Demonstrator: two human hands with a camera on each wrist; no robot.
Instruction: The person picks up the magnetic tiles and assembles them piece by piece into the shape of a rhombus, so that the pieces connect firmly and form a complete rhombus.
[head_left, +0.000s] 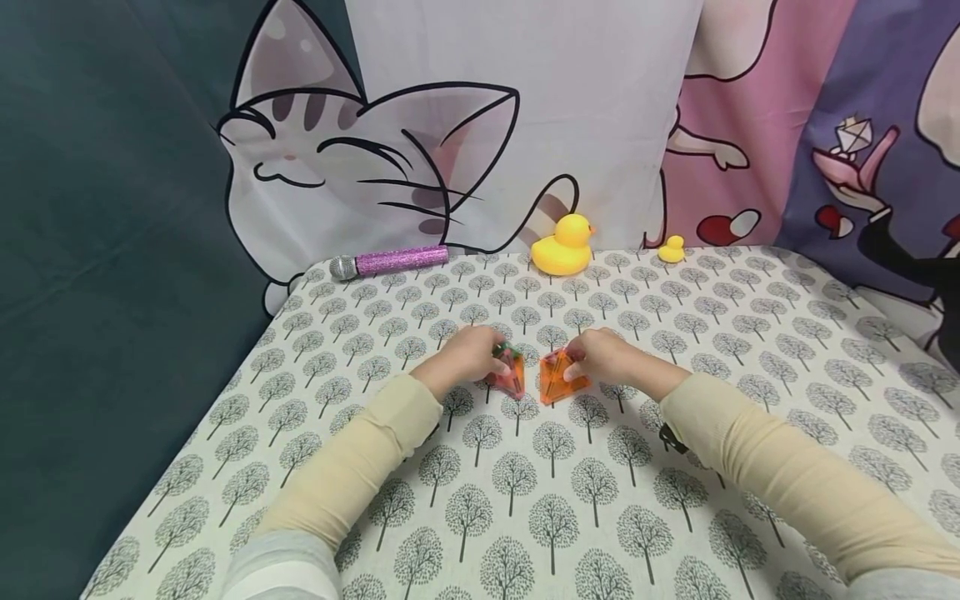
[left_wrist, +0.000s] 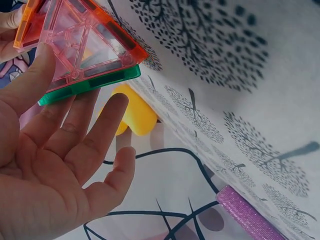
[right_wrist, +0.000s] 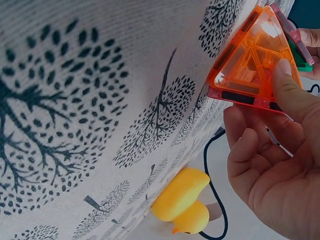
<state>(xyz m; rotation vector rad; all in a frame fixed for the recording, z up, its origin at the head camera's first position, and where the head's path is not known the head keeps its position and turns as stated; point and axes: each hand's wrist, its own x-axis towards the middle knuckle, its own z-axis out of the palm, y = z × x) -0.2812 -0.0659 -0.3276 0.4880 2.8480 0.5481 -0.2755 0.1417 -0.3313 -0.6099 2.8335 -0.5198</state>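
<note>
Over the middle of the table my left hand (head_left: 471,354) pinches a joined group of see-through triangular magnetic tiles (head_left: 514,377). In the left wrist view these magnetic tiles (left_wrist: 82,47) are pink, orange and green; the thumb presses the pink face, and the lower fingers spread away. Across a narrow gap, my right hand (head_left: 602,358) pinches a second group of magnetic tiles (head_left: 555,383). The right wrist view shows its orange triangular face (right_wrist: 250,60) under the thumb, with a pink-red tile along one edge. Some fingertips are hidden behind the tiles.
A purple glitter microphone (head_left: 401,261) lies at the table's back left. A large yellow duck (head_left: 562,247) and a small yellow duck (head_left: 672,249) stand along the back edge. A cartoon-cat cloth backdrop (head_left: 315,167) hangs behind the tree-print tablecloth (head_left: 510,492).
</note>
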